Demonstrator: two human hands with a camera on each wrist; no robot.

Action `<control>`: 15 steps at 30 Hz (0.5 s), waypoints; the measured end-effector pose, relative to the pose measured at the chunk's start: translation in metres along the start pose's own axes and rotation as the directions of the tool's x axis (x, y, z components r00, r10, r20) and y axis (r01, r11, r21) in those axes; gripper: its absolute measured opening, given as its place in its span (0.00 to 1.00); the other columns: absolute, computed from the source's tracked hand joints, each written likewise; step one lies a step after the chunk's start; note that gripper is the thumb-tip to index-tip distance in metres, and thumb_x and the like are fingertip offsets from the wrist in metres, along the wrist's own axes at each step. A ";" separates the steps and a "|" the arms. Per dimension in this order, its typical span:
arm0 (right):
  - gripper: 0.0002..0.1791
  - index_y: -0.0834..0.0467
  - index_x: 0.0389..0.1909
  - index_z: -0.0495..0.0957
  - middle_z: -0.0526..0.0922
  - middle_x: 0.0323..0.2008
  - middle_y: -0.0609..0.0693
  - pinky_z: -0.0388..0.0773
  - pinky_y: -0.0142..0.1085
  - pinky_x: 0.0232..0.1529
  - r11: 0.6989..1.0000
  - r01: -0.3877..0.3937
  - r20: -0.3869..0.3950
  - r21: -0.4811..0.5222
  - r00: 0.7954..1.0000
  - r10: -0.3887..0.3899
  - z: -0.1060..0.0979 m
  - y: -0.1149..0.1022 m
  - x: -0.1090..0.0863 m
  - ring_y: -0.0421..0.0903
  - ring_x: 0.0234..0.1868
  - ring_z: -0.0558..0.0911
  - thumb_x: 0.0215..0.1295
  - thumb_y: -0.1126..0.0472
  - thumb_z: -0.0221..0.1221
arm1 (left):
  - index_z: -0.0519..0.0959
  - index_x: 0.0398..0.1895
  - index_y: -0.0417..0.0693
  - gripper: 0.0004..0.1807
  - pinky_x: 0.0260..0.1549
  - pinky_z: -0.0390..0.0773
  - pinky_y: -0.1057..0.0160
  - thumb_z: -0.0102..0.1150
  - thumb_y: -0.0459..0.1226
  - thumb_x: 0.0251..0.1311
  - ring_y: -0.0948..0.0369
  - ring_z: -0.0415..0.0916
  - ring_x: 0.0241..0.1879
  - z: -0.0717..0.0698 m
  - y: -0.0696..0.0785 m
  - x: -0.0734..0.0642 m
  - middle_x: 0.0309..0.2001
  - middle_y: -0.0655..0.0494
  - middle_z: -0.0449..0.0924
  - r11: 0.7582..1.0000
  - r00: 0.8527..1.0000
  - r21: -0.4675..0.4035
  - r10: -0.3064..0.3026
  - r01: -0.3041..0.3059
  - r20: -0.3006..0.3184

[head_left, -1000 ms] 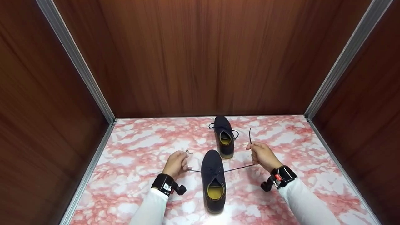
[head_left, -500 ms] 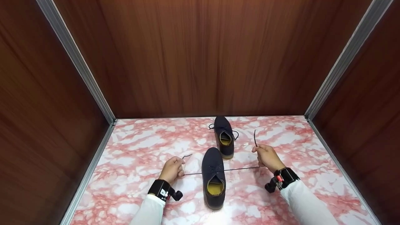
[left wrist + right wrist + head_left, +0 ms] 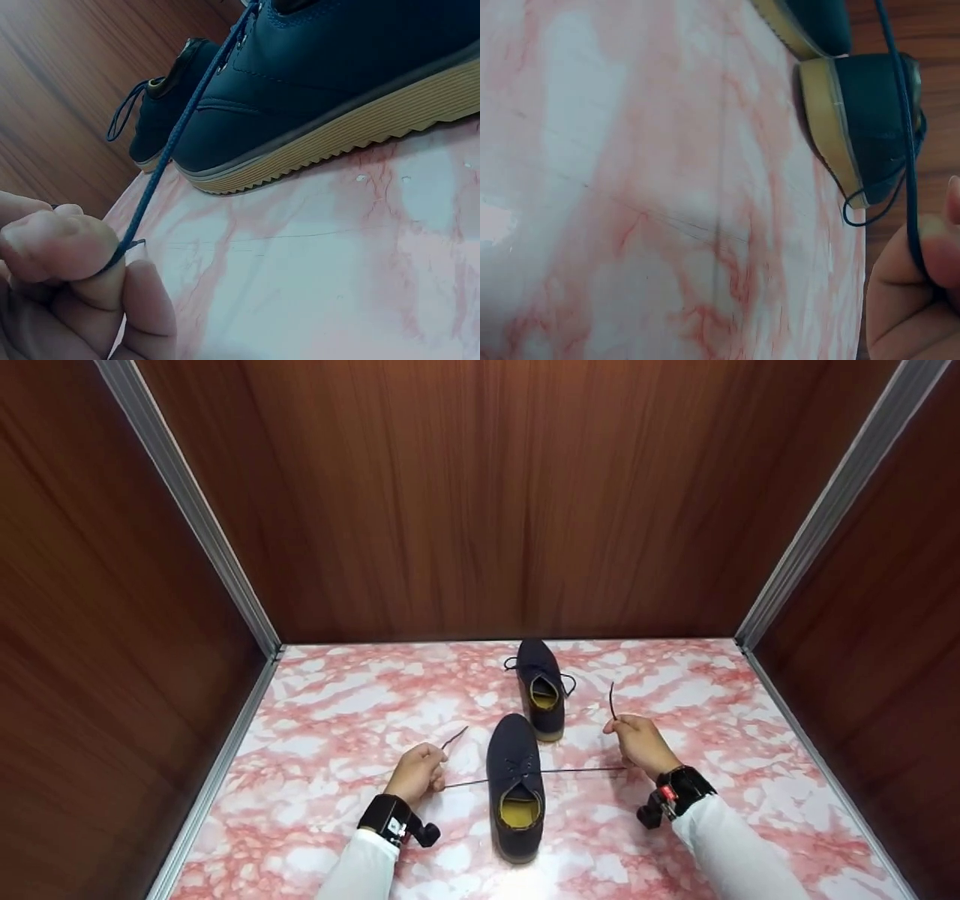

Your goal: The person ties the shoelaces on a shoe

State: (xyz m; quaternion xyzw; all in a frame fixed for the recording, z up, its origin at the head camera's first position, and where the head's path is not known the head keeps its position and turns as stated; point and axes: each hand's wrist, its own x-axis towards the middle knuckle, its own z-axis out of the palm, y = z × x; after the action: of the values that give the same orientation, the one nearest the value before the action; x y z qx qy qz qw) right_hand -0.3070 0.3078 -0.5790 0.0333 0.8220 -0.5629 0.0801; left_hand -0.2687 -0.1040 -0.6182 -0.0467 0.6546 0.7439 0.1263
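Head view: navy shoe [image 3: 511, 742], yellow insole [image 3: 519, 813]; left hand [image 3: 416, 772], right hand [image 3: 645, 745] pinch taut lace [image 3: 581, 770].

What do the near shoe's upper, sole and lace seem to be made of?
Upper: dark blue, fairly matte, with stitched seams; perhaps suede or leather, though fabric is possible.
Sole: tan, dull, probably rubber or similar, given its ridged side and toothed lower edge.
Lace: matte blue textile cord, likely braided, from its woven-looking surface; fibre unclear.

Wood-grain panels [image 3: 480, 502], metal corner strips [image 3: 190, 502] and a pink-marbled surface [image 3: 337, 697] mark this as a booth-like enclosure.
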 end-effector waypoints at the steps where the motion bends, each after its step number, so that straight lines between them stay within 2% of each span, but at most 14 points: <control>1: 0.17 0.69 0.50 0.78 0.61 0.13 0.40 0.68 0.33 0.20 1.000 0.007 0.004 -0.014 1.000 -0.007 0.001 -0.001 0.000 0.36 0.14 0.61 0.79 0.62 0.45 | 0.72 0.45 0.29 0.11 0.23 0.71 0.69 0.49 0.34 0.75 0.66 0.66 0.18 0.000 0.001 0.000 0.17 0.62 0.63 1.000 1.000 0.012 -0.002 0.002 -0.002; 7: 0.17 0.68 0.50 0.79 0.61 0.14 0.41 0.73 0.34 0.21 1.000 0.009 0.031 -0.023 1.000 -0.008 0.004 -0.005 -0.001 0.37 0.15 0.63 0.78 0.61 0.46 | 0.74 0.47 0.29 0.13 0.26 0.78 0.68 0.48 0.35 0.76 0.65 0.75 0.20 0.000 0.006 -0.001 0.17 0.62 0.70 0.993 1.000 0.115 0.011 -0.010 -0.001; 12: 0.18 0.69 0.53 0.76 0.60 0.16 0.41 0.69 0.32 0.23 0.998 -0.033 0.101 0.059 0.995 0.027 0.007 -0.011 -0.003 0.37 0.17 0.62 0.80 0.61 0.43 | 0.75 0.46 0.34 0.11 0.32 0.84 0.64 0.49 0.36 0.77 0.64 0.84 0.24 0.002 0.012 0.000 0.19 0.61 0.77 0.997 1.000 0.080 -0.010 0.011 -0.006; 15: 0.18 0.70 0.58 0.71 0.60 0.18 0.41 0.69 0.33 0.27 0.991 -0.061 0.166 0.119 0.985 0.041 0.007 -0.016 -0.003 0.38 0.19 0.60 0.77 0.64 0.40 | 0.74 0.45 0.37 0.11 0.34 0.86 0.62 0.50 0.39 0.78 0.63 0.86 0.26 0.004 0.016 0.001 0.22 0.60 0.81 0.998 0.999 0.043 -0.036 0.037 -0.026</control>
State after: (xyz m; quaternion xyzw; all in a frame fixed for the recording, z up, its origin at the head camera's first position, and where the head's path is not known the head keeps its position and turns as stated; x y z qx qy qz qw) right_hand -0.3057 0.2959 -0.5667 0.0132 0.7750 -0.6115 0.1592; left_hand -0.2733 -0.1021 -0.6025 -0.0652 0.6712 0.7264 0.1324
